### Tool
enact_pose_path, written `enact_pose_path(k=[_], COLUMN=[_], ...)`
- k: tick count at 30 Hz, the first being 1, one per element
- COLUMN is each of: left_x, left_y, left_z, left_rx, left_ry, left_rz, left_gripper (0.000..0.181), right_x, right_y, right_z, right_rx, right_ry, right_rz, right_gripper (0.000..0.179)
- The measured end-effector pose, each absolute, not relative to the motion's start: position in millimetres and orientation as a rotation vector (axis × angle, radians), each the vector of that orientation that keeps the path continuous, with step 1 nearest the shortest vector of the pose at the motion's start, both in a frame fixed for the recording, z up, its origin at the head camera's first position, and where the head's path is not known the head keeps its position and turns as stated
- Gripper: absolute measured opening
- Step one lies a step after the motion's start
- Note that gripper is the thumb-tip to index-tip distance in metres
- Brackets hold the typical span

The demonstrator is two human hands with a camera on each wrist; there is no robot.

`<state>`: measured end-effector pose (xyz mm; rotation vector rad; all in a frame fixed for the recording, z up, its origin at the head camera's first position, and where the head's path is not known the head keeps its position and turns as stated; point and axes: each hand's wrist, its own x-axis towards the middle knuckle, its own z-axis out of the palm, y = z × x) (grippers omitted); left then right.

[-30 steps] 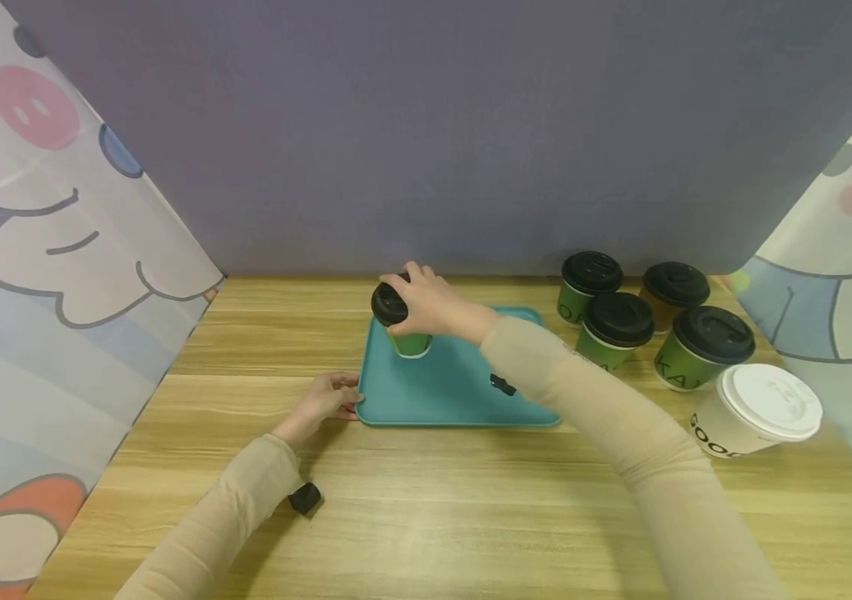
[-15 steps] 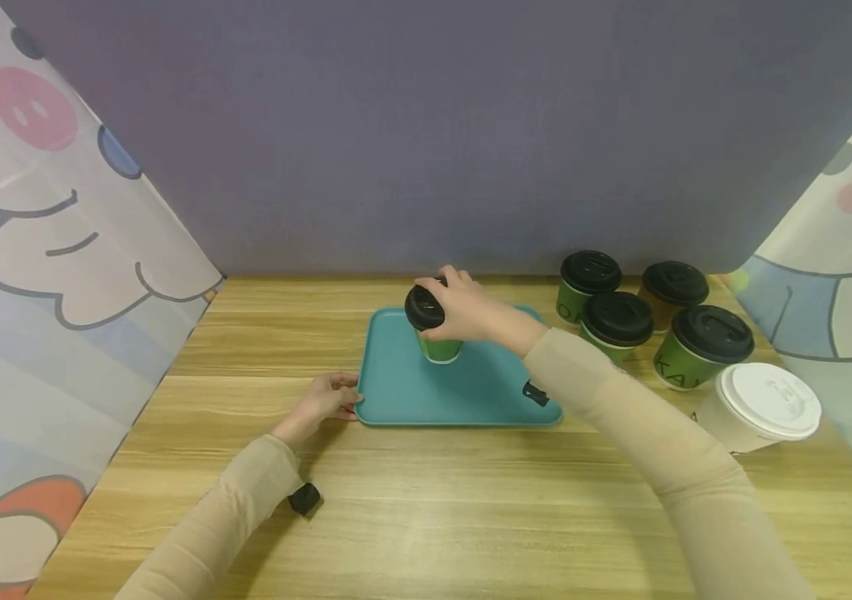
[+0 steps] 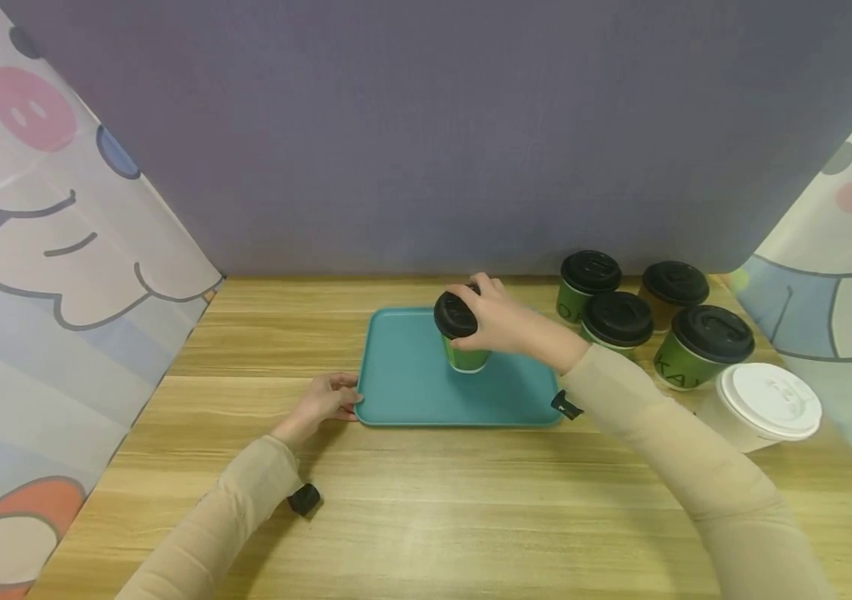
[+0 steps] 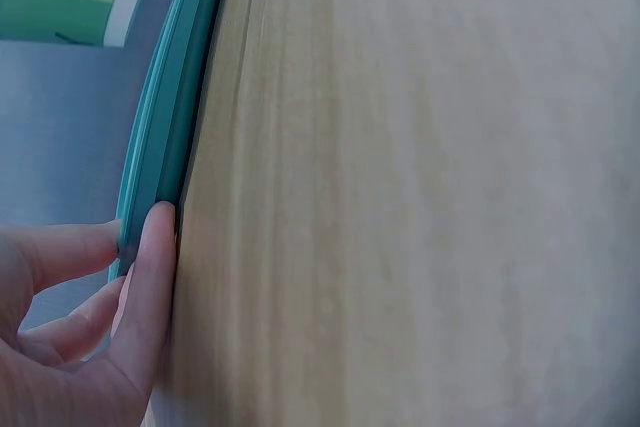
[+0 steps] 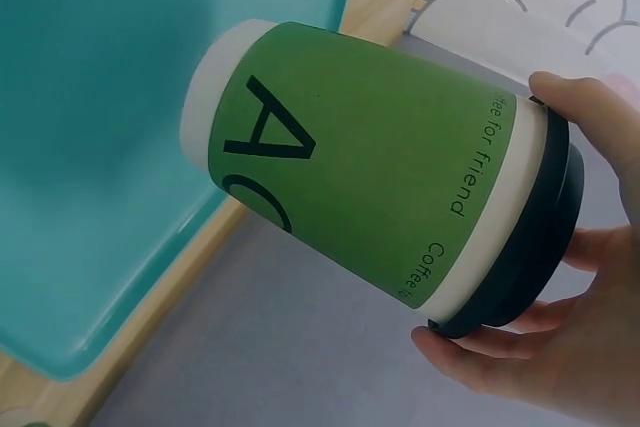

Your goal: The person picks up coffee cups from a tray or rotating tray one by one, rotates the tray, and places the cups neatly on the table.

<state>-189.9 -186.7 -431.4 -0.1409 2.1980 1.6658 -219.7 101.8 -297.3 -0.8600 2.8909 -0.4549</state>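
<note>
My right hand [image 3: 504,321] grips a green paper cup [image 3: 465,353] by its black lid [image 3: 456,315] and holds it over the middle of a teal tray [image 3: 403,387]. The right wrist view shows the green cup [image 5: 370,212], lettered in black, lifted off the tray [image 5: 90,147], with fingertips [image 5: 575,107] curled round the black lid [image 5: 535,237]. My left hand [image 3: 324,402] rests against the tray's front-left corner. In the left wrist view its fingers [image 4: 150,277] touch the tray's rim [image 4: 170,117].
Several lidded green cups [image 3: 617,327] stand at the back right of the wooden table [image 3: 426,508], along with a white cup with a white lid [image 3: 759,408]. Fabric screens enclose the back and both sides.
My right hand has carried the green cup rightward, from the tray's back-left part to over its middle. The left hand has stayed at the tray's corner.
</note>
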Motion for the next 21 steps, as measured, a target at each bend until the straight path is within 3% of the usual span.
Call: enact_pose_path(k=[21], left_x=[-189.4], left_y=[-187.2], left_z=[-432.3], left_rx=[-0.136], left_ry=[2.208], left_rz=[1.649], left_gripper=[0.044], right_x=[-195.8], right_y=[152.6], right_z=[-289.5], right_rx=[-0.792], right_ry=[2.939], right_rz=[-0.478], right_gripper=[0.079])
